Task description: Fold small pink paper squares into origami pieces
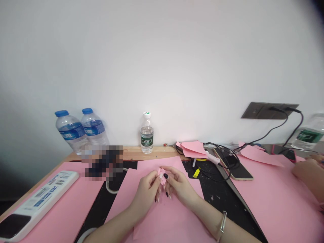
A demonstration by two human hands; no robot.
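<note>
Both hands meet over pink paper sheets (162, 219) in the middle of the desk. Between their fingertips is a small folded piece of pink paper (160, 172), with a thin stem-like line below it. My left hand (146, 189) pinches it from the left, thumb and forefinger together. From the right, the thumb of my right hand (181, 185) presses against the same piece, its fingers curled underneath. Part of the folded paper is hidden behind the fingers. A silver bracelet (222, 222) circles my right wrist.
Along the wall stand a small water bottle (147, 136) and two blue-capped bottles (72, 131). A long white box (43, 204) lies at left. To the right are a phone (236, 165), tangled black cables (222, 179) and paper scraps (193, 148). Another person's arm (310, 175) reaches in at far right.
</note>
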